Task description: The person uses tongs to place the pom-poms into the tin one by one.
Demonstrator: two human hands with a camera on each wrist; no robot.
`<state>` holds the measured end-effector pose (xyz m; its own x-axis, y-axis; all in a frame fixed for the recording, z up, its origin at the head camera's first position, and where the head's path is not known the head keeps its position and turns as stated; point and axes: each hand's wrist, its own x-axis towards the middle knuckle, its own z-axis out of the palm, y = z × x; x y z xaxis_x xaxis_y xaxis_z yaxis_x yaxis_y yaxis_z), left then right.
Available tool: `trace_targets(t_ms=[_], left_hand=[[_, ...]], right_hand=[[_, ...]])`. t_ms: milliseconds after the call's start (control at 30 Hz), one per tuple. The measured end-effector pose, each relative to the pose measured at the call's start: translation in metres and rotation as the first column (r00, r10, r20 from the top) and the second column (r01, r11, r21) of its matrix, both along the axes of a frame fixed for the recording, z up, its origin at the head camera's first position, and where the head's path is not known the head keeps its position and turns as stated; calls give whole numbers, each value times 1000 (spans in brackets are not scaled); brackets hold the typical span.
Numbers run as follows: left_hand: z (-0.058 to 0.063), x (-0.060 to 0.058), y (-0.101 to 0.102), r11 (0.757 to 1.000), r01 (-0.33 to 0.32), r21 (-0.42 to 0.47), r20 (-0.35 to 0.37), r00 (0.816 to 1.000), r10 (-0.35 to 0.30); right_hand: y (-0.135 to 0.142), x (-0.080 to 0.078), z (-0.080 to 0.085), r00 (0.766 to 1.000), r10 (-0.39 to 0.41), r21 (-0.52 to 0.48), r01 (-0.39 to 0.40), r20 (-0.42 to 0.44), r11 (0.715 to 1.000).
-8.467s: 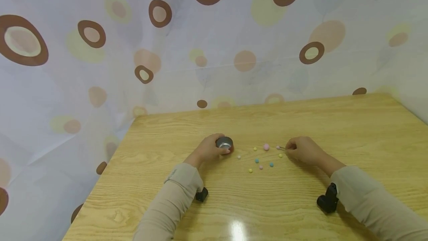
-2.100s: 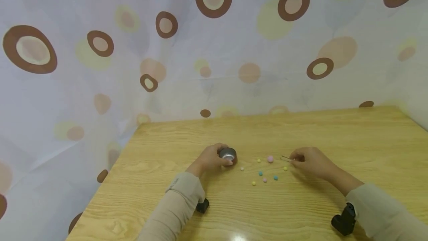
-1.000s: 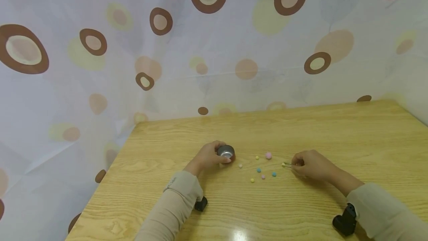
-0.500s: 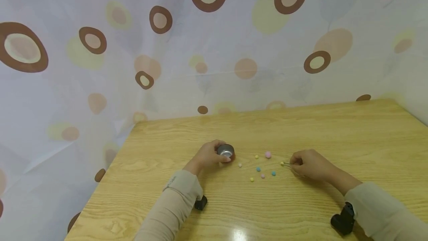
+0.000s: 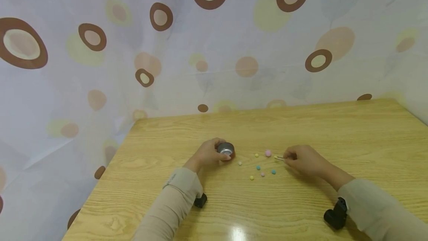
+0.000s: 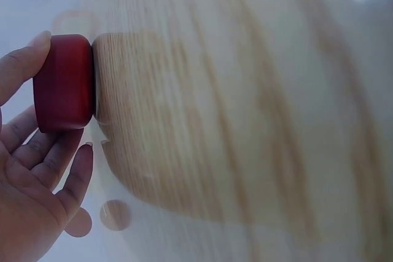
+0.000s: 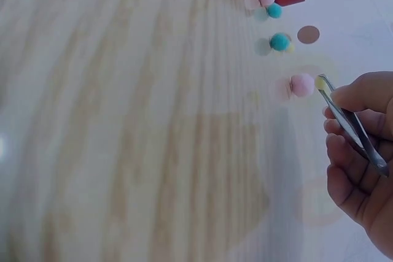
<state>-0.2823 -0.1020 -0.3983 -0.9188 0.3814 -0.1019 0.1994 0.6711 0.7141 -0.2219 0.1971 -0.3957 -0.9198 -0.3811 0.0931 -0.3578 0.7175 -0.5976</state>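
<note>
Right hand (image 5: 305,160): tweezers (image 7: 370,153) pinched, yellow ball (image 7: 320,83) caught at their tips. Within the last half-second the ball has been shifted leftward and farther out, to near the large pink ball (image 5: 268,153); judged lifted, so the pick-up seems made and a carry begun. Left hand (image 5: 208,152): red cup (image 6: 64,84) gripped by its sides, kept upright on the table (image 5: 301,211). Between the hands, white, blue, small pink and other yellow balls (image 5: 252,177) are left loose.

Soft light leaves white glare (image 5: 238,233) on the table (image 5: 281,203); wrist views look hazy.
</note>
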Motion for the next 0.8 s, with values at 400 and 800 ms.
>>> trace_targets(t_ms=[400, 800], left_hand=[[0, -1, 0, 1000, 1, -9, -2, 1000, -1], [-4, -3, -2, 1000, -13, -9, 15, 1000, 13]], right_hand=[[-20, -8, 8, 1000, 6, -12, -6, -26, 1000], [-41, -18, 12, 998, 42, -56, -44, -37, 997]])
